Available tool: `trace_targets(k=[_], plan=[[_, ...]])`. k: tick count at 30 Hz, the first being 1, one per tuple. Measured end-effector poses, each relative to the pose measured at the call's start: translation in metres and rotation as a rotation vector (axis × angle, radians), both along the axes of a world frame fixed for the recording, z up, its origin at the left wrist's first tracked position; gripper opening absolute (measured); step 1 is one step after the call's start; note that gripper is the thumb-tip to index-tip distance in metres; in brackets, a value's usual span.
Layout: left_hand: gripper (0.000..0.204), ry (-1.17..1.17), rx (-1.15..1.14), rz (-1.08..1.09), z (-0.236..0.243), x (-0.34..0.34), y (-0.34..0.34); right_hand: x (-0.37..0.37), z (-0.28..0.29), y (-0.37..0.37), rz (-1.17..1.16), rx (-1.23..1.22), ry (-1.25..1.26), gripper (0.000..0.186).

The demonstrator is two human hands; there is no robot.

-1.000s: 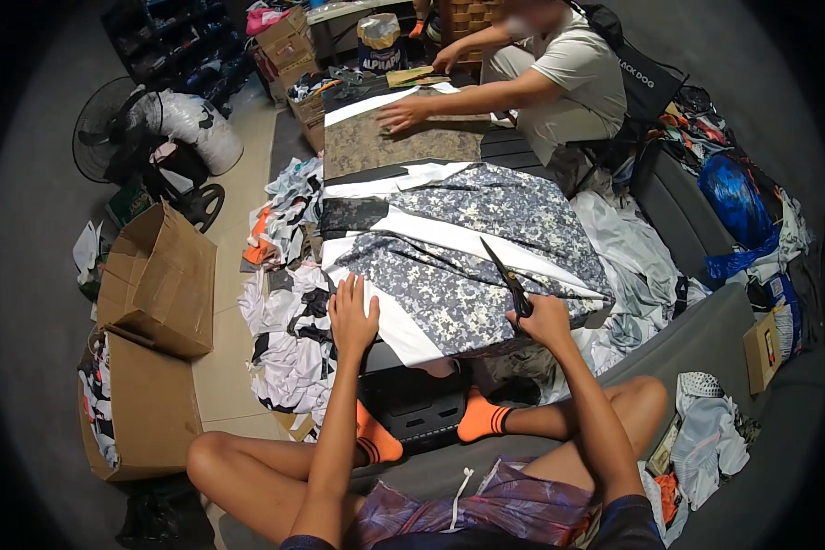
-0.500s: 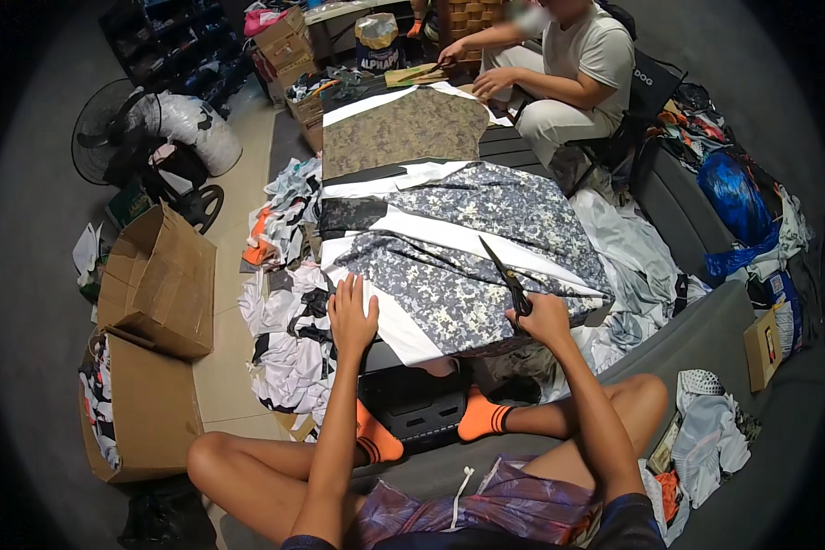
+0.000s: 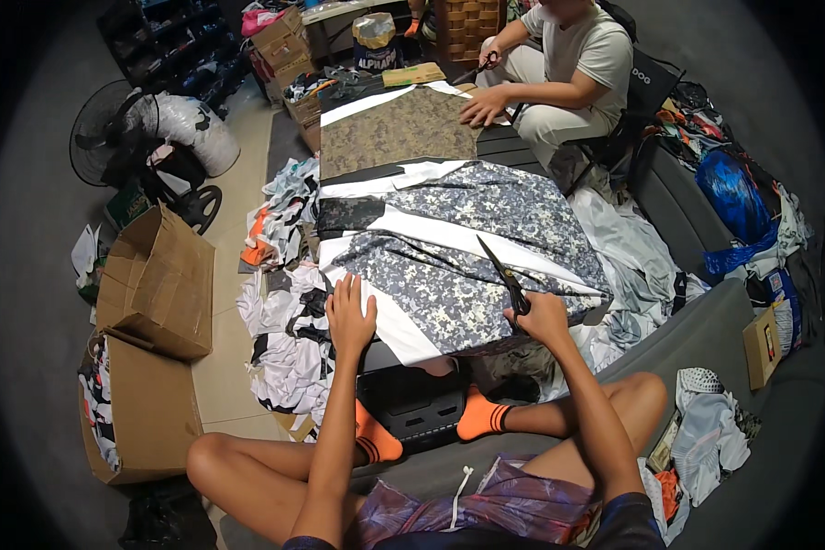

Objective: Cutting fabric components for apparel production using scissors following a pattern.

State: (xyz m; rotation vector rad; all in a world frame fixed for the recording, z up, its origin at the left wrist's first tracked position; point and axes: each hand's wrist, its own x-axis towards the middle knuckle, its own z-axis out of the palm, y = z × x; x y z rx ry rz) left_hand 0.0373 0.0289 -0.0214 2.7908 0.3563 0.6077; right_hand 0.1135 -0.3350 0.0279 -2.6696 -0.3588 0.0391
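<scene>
Head cam: cloth (image 3: 431, 298) drapes over the worktop (image 3: 502, 142)'s near edge, left hand (image 3: 350, 316) spread on it near the left corner, right hand (image 3: 541, 317) gripping scissors (image 3: 500, 266) toward the right. Bunched folds under the blades could get nicked imo.

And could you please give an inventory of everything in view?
table: one, dark, centre
grey camouflage cloth: count unclear, grey and white, on table
brown camouflage cloth: one, brown, table's far end
scissors: two, black, right of centre and top centre
fabric scraps: many, mostly white, left of table
large open cardboard boxes: two, brown, left
fan: one, black, upper left
blue plastic bag: one, blue, right
co-worker: one, pale clothing, upper right
socks: two, orange, below centre
left hand: one, bare, touching grey camouflage cloth
right hand: one, bare, holding scissors
</scene>
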Motion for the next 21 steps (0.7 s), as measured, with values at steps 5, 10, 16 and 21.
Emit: trace_targets(k=[5, 10, 16, 21], plan=[[0.052, -0.012, -0.003, 0.000, 0.001, -0.001, 0.000, 0.000, -0.003, 0.000, -0.005, -0.001, -0.022, 0.049], [0.051, -0.014, -0.011, -0.004, 0.002, 0.001, -0.001, 0.001, -0.004, -0.001, -0.013, -0.010, -0.015, 0.050], [0.052, -0.020, -0.003, -0.001, -0.003, 0.000, 0.003, 0.002, -0.009, -0.004, 0.053, -0.019, -0.047, 0.049], [0.051, -0.068, -0.035, 0.005, -0.004, 0.000, 0.005, -0.007, 0.004, -0.012, 0.080, 0.462, 0.602, 0.044]])
